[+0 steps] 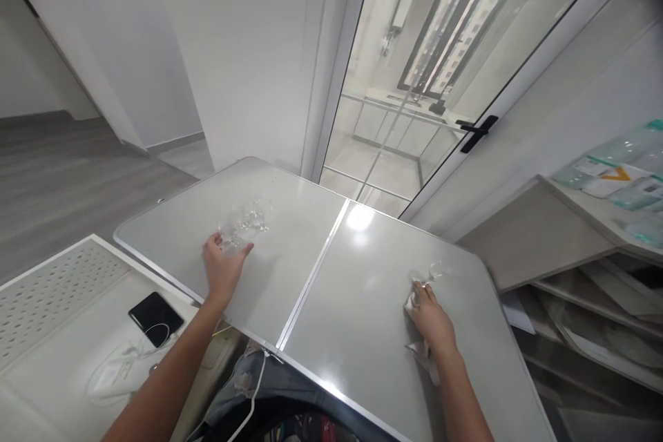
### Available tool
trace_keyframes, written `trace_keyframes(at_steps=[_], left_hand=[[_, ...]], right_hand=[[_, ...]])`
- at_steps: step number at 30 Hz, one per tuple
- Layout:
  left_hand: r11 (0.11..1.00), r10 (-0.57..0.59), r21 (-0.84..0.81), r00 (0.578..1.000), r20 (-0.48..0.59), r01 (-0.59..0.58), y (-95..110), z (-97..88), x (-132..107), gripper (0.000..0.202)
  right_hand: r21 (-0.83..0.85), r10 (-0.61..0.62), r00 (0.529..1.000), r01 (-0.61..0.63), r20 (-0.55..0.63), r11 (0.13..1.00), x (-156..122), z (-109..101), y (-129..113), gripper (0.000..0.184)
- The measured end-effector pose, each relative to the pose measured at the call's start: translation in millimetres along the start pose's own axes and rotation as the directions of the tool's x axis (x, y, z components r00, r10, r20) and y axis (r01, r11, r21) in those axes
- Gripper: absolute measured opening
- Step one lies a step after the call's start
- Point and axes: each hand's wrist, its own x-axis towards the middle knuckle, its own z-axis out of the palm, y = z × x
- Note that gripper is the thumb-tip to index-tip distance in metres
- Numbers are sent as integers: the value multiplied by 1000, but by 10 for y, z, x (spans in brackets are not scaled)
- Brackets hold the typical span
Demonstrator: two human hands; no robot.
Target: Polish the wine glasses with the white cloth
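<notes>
On the left half of the folding table [290, 221], my left hand [222, 273] has its thumb and fingers curved around the near end of a clear see-through object [251, 217]. Glare and its transparency hide its exact kind. At the table's right half, my right hand [432, 318] is closed on a crumpled white cloth or tissue [423, 359], pressed down on the tabletop. Just beyond those fingertips is a small clear piece with a rounded edge [438, 269]; whether my fingers touch it I cannot tell.
A metal strip [315, 269] divides the tabletop. At left, a white perforated surface [62, 304] holds a dark phone [155, 318] and a white device with a cable [117, 376]. Clear bottles [616, 166] lie on a shelf unit [528, 235] at right. A glass door [394, 97] stands behind.
</notes>
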Motion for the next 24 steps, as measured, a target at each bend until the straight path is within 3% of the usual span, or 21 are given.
trace_keyframes(at_steps=[5, 10, 12, 14, 18, 20, 21, 24], left_hand=[[993, -42, -111, 998, 39, 46, 1, 127, 76, 82], [976, -36, -214, 999, 12, 38, -7, 193, 123, 67], [966, -39, -257, 999, 7, 40, -32, 223, 145, 63], [953, -49, -300, 999, 6, 49, -50, 243, 163, 59], [934, -9, -358, 1000, -18, 3, 21, 161, 118, 54], [950, 85, -296, 995, -55, -97, 132, 36, 19, 55], [959, 157, -229, 986, -62, -167, 206, -39, -52, 56], [925, 379, -57, 923, 64, -375, 475, -258, -332, 58]], right_hand=[[69, -3, 1000, 5, -25, 998, -134, -84, -107, 72], [344, 114, 955, -13, -274, 939, -558, -343, -35, 78], [427, 173, 937, -28, -305, 904, -703, -465, 60, 66], [462, 148, 950, -4, -276, 887, -802, -557, 147, 50], [583, 125, 952, 64, -278, 810, -914, -571, 201, 44], [751, 189, 952, 59, -240, 657, -955, -512, 173, 43], [848, 225, 959, 28, -172, 529, -974, -479, 147, 44], [985, 249, 955, -171, 161, 19, -1015, -420, -5, 54]])
